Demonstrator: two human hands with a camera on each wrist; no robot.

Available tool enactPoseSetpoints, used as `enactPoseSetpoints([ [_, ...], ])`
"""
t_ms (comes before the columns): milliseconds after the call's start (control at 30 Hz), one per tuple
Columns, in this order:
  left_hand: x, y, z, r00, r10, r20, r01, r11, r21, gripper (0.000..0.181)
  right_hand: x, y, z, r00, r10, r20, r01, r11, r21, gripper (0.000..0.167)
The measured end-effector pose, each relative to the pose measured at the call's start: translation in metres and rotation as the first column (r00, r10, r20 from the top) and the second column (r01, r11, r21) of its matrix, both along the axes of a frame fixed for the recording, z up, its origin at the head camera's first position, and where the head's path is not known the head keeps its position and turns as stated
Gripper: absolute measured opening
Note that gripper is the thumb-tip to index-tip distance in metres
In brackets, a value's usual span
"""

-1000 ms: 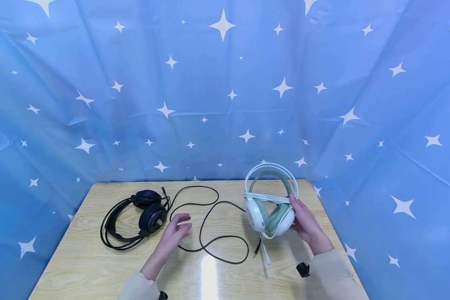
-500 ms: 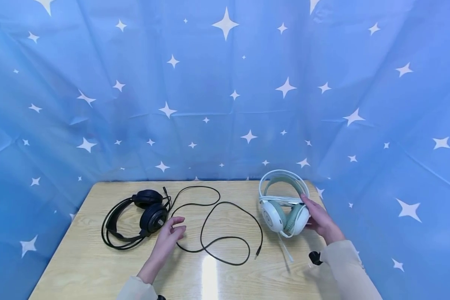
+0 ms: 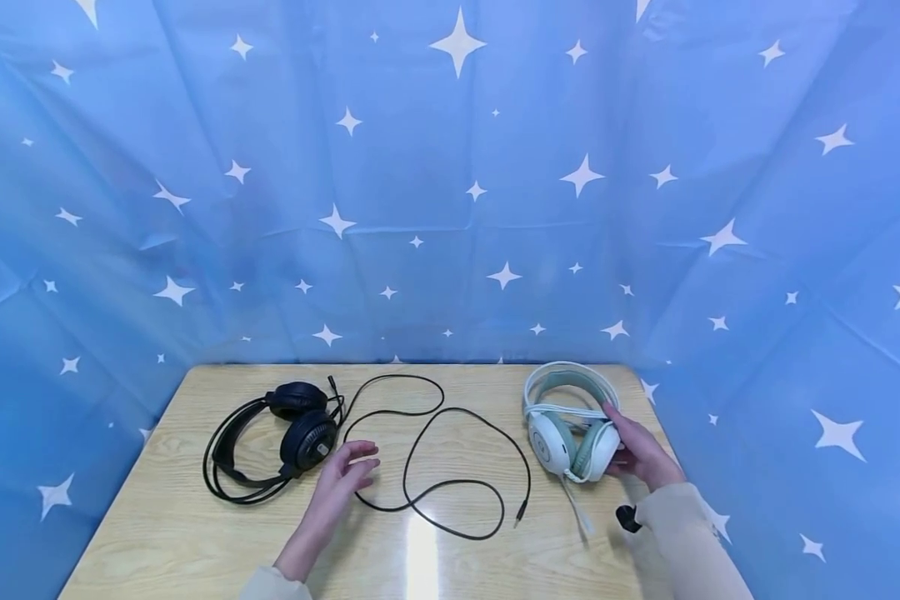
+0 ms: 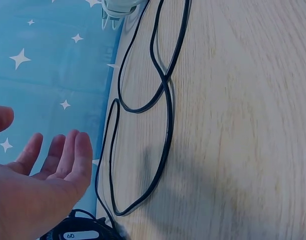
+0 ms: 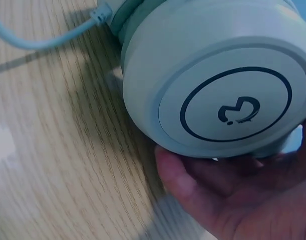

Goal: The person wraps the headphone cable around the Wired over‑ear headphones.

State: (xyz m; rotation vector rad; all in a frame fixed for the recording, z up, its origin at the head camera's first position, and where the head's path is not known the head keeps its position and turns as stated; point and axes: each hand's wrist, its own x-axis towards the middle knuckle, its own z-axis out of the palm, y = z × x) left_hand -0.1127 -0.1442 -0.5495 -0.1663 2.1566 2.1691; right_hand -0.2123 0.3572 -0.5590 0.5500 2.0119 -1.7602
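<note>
- Gripping the white headphones [image 3: 551, 442] by one earcup, the right hand [image 3: 641, 454] angles in from the near right.
- They're at the table's [image 3: 157, 533] right side, headband pointing away.
- Left hand [image 3: 336, 482] hovers, fingers relaxed, beside the black headphones [image 3: 307, 442] and their looping cable [image 4: 170, 117].
</note>
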Motion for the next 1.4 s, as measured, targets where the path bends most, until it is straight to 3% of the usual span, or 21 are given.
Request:
enactPoseSetpoints([
  [167, 0.003, 0.002, -0.003, 1.0, 0.008, 0.013, -0.009, 1.0, 0.018, 0.039, -0.004, -0.002, -0.002, 0.998, 0.058, 0.013, -0.059, 0.998, 0.038, 0.058],
  [333, 0.002, 0.002, -0.006, 1.0, 0.013, 0.025, -0.014, 1.0, 0.02, 0.038, -0.007, -0.006, 0.001, 0.992, 0.125, 0.003, -0.124, 0.982, 0.14, 0.065],
  [533, 0.004, 0.003, -0.007, 0.997, 0.011, 0.07, -0.012, 1.0, 0.021, 0.036, -0.011, -0.005, 0.005, 0.973, 0.23, 0.026, -0.228, 0.935, 0.271, 0.069],
  [667, 0.004, 0.002, -0.006, 0.996, 0.005, 0.091, -0.005, 1.0, 0.005, 0.033, -0.011, -0.005, 0.004, 0.968, 0.25, 0.021, -0.242, 0.905, 0.35, 0.073],
  [800, 0.005, 0.0, -0.006, 0.995, -0.002, 0.099, 0.001, 1.0, 0.008, 0.034, -0.007, -0.004, 0.0, 0.974, 0.226, -0.002, -0.211, 0.914, 0.347, 0.077],
  [933, 0.007, -0.001, -0.007, 0.995, -0.004, 0.098, 0.003, 1.0, 0.015, 0.034, 0.0, -0.001, -0.003, 0.983, 0.178, -0.043, -0.157, 0.941, 0.3, 0.085],
  [1067, 0.009, -0.001, -0.008, 0.996, 0.014, 0.085, -0.016, 1.0, 0.023, 0.032, 0.011, 0.004, -0.002, 0.989, 0.121, -0.089, -0.095, 0.962, 0.258, 0.097],
  [1167, 0.009, -0.001, -0.008, 0.996, 0.017, 0.083, -0.02, 0.999, 0.032, 0.032, 0.023, 0.006, 0.002, 0.988, 0.051, -0.143, -0.013, 0.966, 0.257, 0.094],
  [1300, 0.006, 0.0, -0.007, 0.996, 0.009, 0.092, -0.013, 0.999, 0.04, 0.033, 0.043, 0.003, 0.013, 0.96, -0.024, -0.28, 0.108, 0.952, 0.288, 0.078],
  [1400, 0.003, 0.0, -0.006, 0.997, 0.005, 0.083, -0.008, 0.999, 0.034, 0.032, 0.056, 0.0, 0.026, 0.922, -0.012, -0.387, 0.161, 0.922, 0.353, 0.069],
])
